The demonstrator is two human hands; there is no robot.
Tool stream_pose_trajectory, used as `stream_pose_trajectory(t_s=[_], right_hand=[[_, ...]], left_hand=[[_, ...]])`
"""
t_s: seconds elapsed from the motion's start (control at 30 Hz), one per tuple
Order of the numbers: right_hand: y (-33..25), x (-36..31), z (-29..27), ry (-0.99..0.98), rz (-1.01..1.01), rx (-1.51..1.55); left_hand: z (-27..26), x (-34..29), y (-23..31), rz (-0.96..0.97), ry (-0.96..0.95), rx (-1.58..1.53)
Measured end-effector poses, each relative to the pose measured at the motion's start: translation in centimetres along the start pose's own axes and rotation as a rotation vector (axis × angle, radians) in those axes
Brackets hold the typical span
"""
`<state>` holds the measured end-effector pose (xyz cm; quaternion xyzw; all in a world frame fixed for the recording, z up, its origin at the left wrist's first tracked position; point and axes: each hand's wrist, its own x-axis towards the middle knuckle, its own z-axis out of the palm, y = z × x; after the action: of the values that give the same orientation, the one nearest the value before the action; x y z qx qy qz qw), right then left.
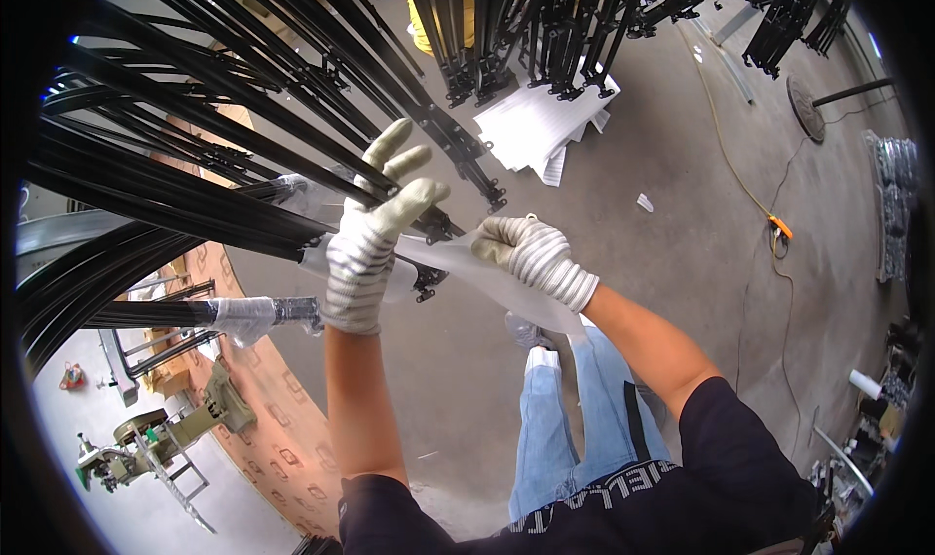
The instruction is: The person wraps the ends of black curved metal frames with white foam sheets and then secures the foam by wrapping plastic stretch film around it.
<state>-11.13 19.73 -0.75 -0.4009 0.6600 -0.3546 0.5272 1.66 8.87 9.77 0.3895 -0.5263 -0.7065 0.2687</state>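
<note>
My left hand (pixel 370 239), in a white-and-grey striped glove, is around a black metal rod (pixel 343 177), thumb in front and fingers behind. The fingers are partly stretched, so the hold looks loose. A dark end fitting (pixel 438 226) shows just past the thumb. My right hand (pixel 534 253), gloved alike, is closed in a pinch on the edge of a translucent white plastic sheet (pixel 506 294). The sheet stretches from beside my left hand down toward my knees. Another black end fitting (pixel 427 280) sticks out below it. The right fingertips are partly hidden.
Bunches of black rods (pixel 146 180) fill the upper left; more rods (pixel 575 29) hang at the top. White sheets (pixel 545 122) lie on the grey floor. A cable with an orange connector (pixel 780 227) runs at right. Left stands a green machine (pixel 185 433) beside patterned cardboard (pixel 282 414).
</note>
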Motion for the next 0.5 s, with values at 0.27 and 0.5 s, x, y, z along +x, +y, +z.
stream_pose_trajectory(t_s=[0.27,0.5], right_hand=[[-0.8,0.6,-1.3,0.085,0.067,-0.006],[0.8,1.0,-1.8,0.094,0.081,0.050]], left_hand=[[1.1,2.1,-1.2,0.051,0.146,0.027],[2.2,3.5,-1.6,-0.028,-0.170,-0.174]])
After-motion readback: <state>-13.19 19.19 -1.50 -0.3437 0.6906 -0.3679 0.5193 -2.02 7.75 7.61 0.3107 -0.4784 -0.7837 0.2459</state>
